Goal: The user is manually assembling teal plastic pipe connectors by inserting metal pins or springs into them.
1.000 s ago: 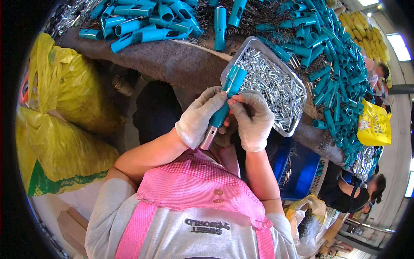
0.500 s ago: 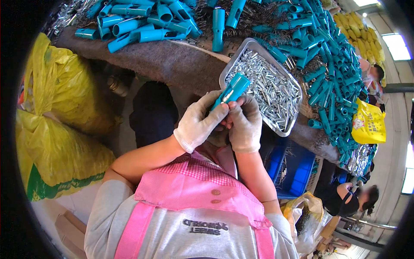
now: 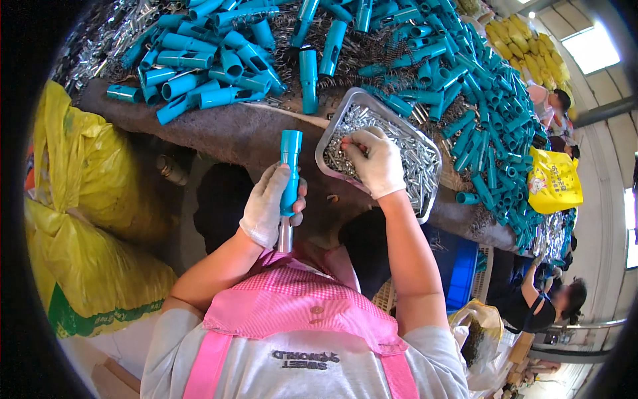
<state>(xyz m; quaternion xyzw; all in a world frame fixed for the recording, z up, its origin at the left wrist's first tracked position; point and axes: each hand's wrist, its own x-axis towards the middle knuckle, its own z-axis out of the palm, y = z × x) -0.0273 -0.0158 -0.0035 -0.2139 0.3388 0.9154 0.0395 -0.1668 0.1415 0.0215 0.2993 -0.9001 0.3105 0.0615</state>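
Note:
Upright in my gloved left hand (image 3: 266, 207) is a teal tube (image 3: 290, 147), its fingers wrapped round the middle. A bare metal shaft (image 3: 285, 236) sticks out of the tube's near end. My gloved right hand (image 3: 377, 161) reaches into a grey tray (image 3: 323, 157) filled with small silver metal pins (image 3: 420, 169). Its fingers are drawn together down at the small parts in the tray's left side; what lies between the fingertips is too small to make out.
Many teal tubes (image 3: 186, 60) are heaped along the bench (image 3: 199, 133), with loose springs (image 3: 332, 80) among them. A yellow bag (image 3: 555, 181) lies at right. Large yellow sacks (image 3: 100, 253) stand at left, a blue crate (image 3: 460, 272) below the bench. A co-worker (image 3: 541, 302) works at far right.
My right hand has left the teal tube and moved into the tray. My left hand has brought the tube left and nearer, turning it upright. The view has shifted slightly.

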